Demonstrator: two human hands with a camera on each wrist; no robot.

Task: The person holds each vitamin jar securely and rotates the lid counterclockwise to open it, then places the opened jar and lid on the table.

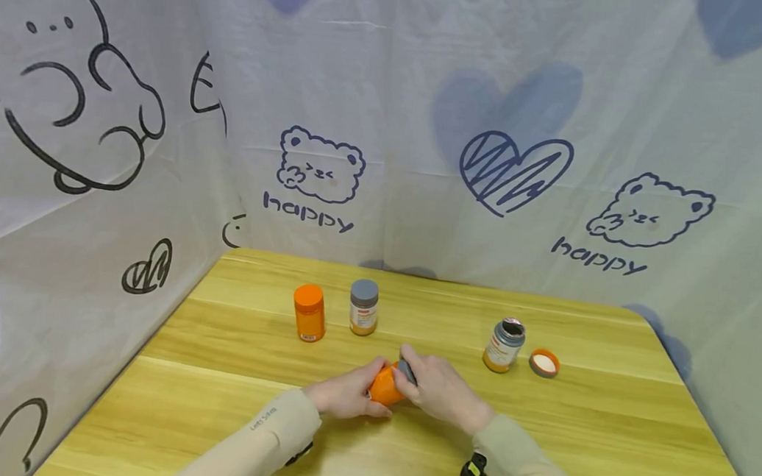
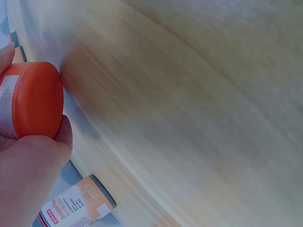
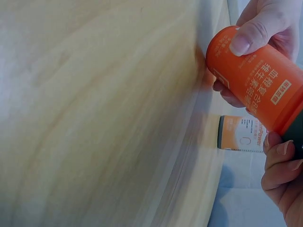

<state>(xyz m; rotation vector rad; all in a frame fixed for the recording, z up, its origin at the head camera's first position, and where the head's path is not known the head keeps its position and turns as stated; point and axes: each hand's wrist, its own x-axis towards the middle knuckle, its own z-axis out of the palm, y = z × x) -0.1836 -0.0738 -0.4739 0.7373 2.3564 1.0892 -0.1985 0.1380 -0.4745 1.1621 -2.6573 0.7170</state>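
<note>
Near the front middle of the table, both hands are on an orange bottle point(image 1: 384, 388) with white print and a dark grey cap point(image 1: 407, 372). It is tilted, cap end toward the right. My left hand point(image 1: 345, 395) grips the body near the base. In the left wrist view the round orange base point(image 2: 45, 101) faces the camera, and the left thumb presses the printed side in the right wrist view. The right hand point(image 1: 440, 389) has its fingers curled round the cap point(image 3: 297, 125), hiding much of it.
Behind the hands stand an orange-lidded orange jar point(image 1: 309, 318) and a grey-lidded jar point(image 1: 363, 310). To the right are an uncapped grey-and-orange jar point(image 1: 502, 347) and a loose lid point(image 1: 545, 363), white inside showing. A printed cloth point(image 1: 396, 217) hangs behind the wooden table point(image 1: 606, 431).
</note>
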